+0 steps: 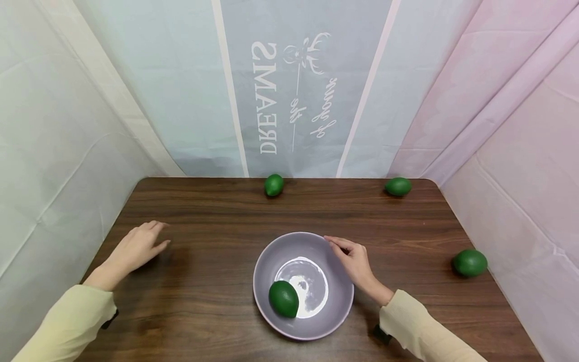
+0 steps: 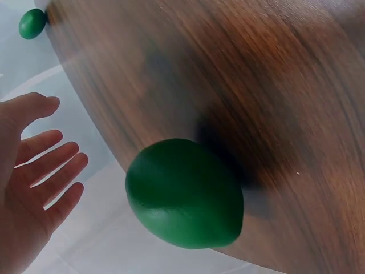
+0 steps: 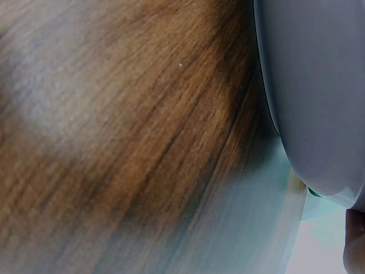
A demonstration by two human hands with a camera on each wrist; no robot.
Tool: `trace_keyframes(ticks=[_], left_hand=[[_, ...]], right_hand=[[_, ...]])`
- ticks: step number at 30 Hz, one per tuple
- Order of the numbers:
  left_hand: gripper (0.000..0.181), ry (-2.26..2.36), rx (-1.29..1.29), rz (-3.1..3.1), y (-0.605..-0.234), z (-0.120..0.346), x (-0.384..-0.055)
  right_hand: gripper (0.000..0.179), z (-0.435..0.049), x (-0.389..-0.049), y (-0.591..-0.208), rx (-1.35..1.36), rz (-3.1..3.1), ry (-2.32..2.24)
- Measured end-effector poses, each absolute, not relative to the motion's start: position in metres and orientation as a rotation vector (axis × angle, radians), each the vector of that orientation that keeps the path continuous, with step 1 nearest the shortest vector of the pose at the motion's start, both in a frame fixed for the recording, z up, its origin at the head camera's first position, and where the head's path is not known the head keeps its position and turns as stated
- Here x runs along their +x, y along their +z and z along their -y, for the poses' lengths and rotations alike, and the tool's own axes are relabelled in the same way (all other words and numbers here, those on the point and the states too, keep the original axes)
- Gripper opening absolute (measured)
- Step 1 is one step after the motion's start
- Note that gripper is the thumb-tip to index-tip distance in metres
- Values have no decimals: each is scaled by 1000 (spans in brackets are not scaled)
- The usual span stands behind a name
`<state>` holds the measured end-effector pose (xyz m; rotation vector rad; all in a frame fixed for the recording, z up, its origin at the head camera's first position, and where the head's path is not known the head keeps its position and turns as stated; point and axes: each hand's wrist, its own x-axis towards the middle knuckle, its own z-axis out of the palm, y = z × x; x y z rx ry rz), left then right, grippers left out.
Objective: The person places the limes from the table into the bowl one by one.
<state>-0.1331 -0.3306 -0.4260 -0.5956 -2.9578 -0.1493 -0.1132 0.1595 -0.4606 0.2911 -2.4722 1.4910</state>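
the person's left hand (image 1: 140,246) hovers over the left part of the dark wood worktop (image 1: 203,281), its grip relaxed, with the fingers extended and the thumb spread apart from them. in the left wrist view a first green fruit (image 2: 185,194) shows large near this hand, apart from its fingers, by the worktop's edge. the right hand (image 1: 355,259) has its grip closed on the far right rim of the grey-purple bowl (image 1: 316,254), pinching it between thumb and fingers. the bowl stands on the worktop; a second green fruit (image 1: 284,299) lies inside it, toward the front left. a third green fruit (image 1: 274,185) lies at the worktop's far edge, near its middle, a fourth green fruit (image 1: 398,186) near the far right corner, and a fifth green fruit (image 1: 470,263) by the right edge. a pale blue cloth (image 1: 190,75) with white lettering hangs behind.
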Motion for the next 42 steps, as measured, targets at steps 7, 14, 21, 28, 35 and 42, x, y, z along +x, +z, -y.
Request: trace_keyframes(ticks=[7,14,21,28,35,42], left_hand=[[42,-166,-576,2967,-427,337,-130],[44,-159,-550,2978,-426,343,-128],[45,-171,-552,2968,-428,349,-125],[46,-208,-524,3001,-432,354,-123],[46,-219,-461,3048,-434,362,-122],[47,-236,-422,3060,-439,368,-121]], right_hand=[[17,-161,-114,-463,304,2463,1501],[17,-160,-114,-463,294,2465,1520],[17,-157,-111,-454,304,2461,1517],[17,-149,-100,-428,312,2474,1477],[17,-148,-100,-427,288,2471,1508],[17,-150,-103,-432,289,2470,1501]])
